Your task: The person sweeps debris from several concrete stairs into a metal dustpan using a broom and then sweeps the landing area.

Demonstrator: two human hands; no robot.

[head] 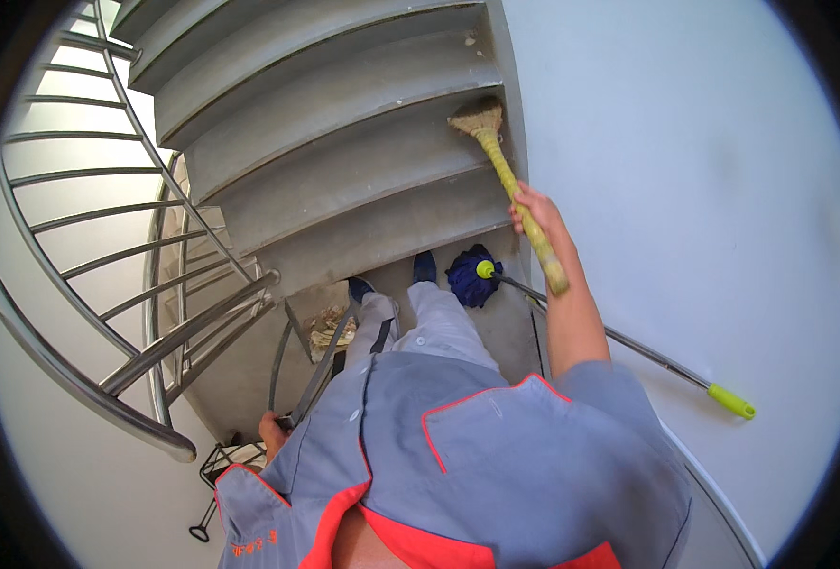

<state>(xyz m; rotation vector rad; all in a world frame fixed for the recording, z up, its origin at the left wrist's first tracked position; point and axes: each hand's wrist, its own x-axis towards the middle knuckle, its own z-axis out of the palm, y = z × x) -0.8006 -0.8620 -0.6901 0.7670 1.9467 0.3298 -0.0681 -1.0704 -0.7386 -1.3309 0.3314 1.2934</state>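
Observation:
My right hand [539, 212] grips a short broom [503, 169] by its yellow-wrapped handle. The dark bristle end rests at the wall side of a grey stair step [363, 153]. Low on the left, my left hand [272, 435] is closed around the upper end of a dustpan's handle, partly hidden by my jacket. Below that hand, the metal dustpan [299, 334] stands near my left foot and holds pale crumpled debris [329, 333].
A blue mop head [473, 276] lies by my right foot; its pole [654, 361] leans along the white wall [669, 178]. Metal railings [156, 284] curve along the left. A black wire-frame object [231, 459] stands behind my left hand. Several steps rise ahead.

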